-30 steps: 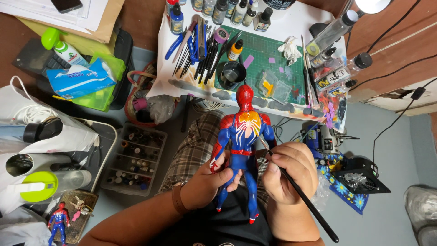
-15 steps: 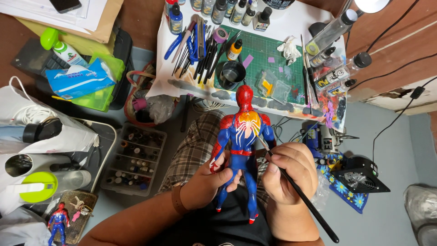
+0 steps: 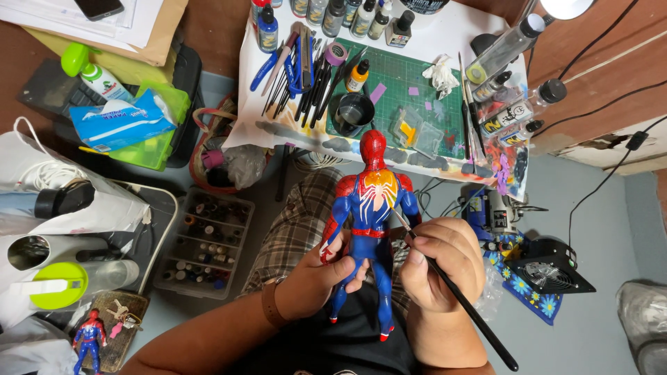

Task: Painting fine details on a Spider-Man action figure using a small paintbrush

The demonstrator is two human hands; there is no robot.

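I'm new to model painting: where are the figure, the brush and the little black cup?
Red and blue action figure (image 3: 372, 201): head view, on its back.
Paintbrush (image 3: 464, 311): head view, mid handle.
Black cup (image 3: 355, 112): head view, on its rim.

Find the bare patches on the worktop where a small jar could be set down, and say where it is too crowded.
Free: the green cutting mat between the black cup and the crumpled tissue, and the white corner right of the paint bottles. Crowded: the brushes and pliers on the left, and the tubes on the right.

Two red-and-blue figures (image 3: 372, 208) (image 3: 88, 339), one paintbrush (image 3: 455, 295), one cutting mat (image 3: 406, 83)
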